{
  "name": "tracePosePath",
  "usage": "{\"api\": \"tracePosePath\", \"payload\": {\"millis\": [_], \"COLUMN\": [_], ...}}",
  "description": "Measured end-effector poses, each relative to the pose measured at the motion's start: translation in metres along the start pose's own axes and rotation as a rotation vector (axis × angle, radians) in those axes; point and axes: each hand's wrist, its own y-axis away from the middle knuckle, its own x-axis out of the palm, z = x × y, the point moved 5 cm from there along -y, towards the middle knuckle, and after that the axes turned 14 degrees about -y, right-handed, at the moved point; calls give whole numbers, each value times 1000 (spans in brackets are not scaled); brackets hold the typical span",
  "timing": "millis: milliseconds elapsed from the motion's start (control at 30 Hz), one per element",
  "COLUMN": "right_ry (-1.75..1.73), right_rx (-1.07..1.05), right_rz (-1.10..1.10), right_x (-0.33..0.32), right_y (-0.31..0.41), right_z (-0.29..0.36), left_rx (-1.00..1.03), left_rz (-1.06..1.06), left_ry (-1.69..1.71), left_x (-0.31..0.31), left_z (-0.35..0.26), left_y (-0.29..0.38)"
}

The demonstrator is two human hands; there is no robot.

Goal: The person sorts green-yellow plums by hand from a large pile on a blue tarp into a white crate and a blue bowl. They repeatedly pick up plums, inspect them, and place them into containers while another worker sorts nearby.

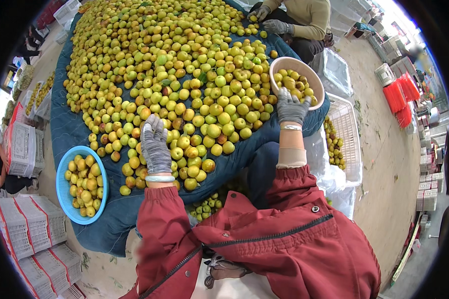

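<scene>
A wide heap of yellow-green jujubes (pixel 164 45), some blushed brown, lies on a dark blue quilted cloth (pixel 112 213). My left hand (pixel 156 145), in a grey knit glove, rests among the fruit at the near side of the heap; its palm is hidden. At the right, my gloved right hand (pixel 292 109) reaches over the near rim of a beige plastic basin (pixel 316 71) with its fingers apart. Inside this basin are larger-looking jujubes (pixel 292 83). A light blue plastic basket (pixel 61 198), partly filled with jujubes, stands on the cloth at the left.
Across the heap sits a co-worker with gloved hands (pixel 278 27) at the fruit. A white plastic crate (pixel 353 145) with a clear liner and jujubes stands at my right. Stacked crates (pixel 33 224) tied with red straps are at the lower left. More jujubes (pixel 205 209) lie below the cloth's edge.
</scene>
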Motion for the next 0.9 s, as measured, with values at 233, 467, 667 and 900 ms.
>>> {"api": "tracePosePath", "payload": {"millis": [233, 467, 667, 900], "right_ry": [1234, 1835, 1433, 605], "right_rx": [-218, 27, -110, 177], "right_rz": [524, 427, 518, 386], "right_x": [77, 152, 123, 105], "right_y": [62, 100, 66, 66], "right_z": [-14, -43, -60, -41], "left_rx": [-9, -15, -64, -77], "left_rz": [20, -25, 15, 31], "left_ry": [63, 79, 119, 131], "left_x": [-3, -9, 2, -1], "left_z": [2, -1, 3, -3], "left_y": [1, 0, 3, 6]}}
